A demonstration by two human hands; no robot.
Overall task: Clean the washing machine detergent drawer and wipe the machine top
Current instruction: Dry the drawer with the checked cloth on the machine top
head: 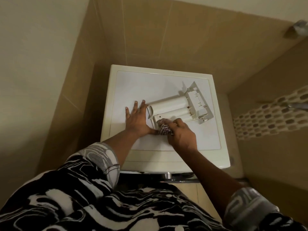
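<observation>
Head view: cream-white washing machine top [166, 84] carried the cream moulded-plastic detergent drawer [175, 107], lying diagonally, apparently underside-up. Drawer judged light, rigid and hollow, apt to skid on the smooth panel; best held by its long side walls. Left hand [138, 120] lay flat, fingers spread, beside its near end. Right hand [181, 134] clenched a soft striped cloth [164, 129] against that end.

Tan tiled wall [183, 39], plain cream wall [36, 64] at left, mosaic tile band [270, 114] at right, blurred metal fixture [298, 29] above it
</observation>
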